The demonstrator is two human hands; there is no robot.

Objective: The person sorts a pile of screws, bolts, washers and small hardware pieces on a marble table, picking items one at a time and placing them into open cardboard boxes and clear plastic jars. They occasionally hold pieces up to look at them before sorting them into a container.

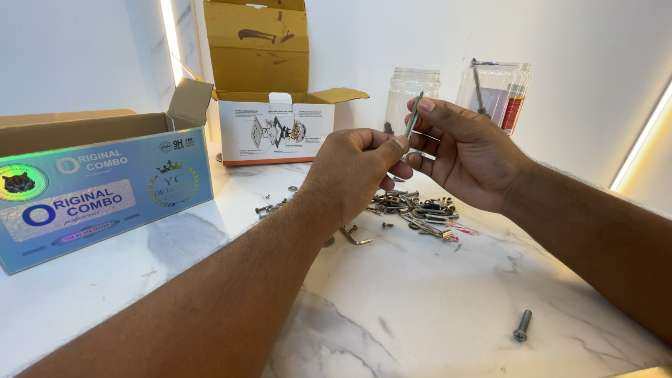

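Both my hands are raised over a white marble counter (434,315) and share one long thin metal bolt (414,115), which stands nearly upright. My left hand (353,171) pinches its lower end between thumb and fingers. My right hand (465,150) grips it higher up with thumb and fingertips. Below the hands lies a pile of several metal screws and fittings (416,208). What sits at the bolt's lower end is hidden by my fingers.
A lone bolt (522,325) lies near the front right. A bent metal key (355,236) rests by my left wrist. An open shiny blue carton (98,189) stands at the left, an open white carton (276,129) behind, and two clear plastic jars (413,94) (498,92) at the back.
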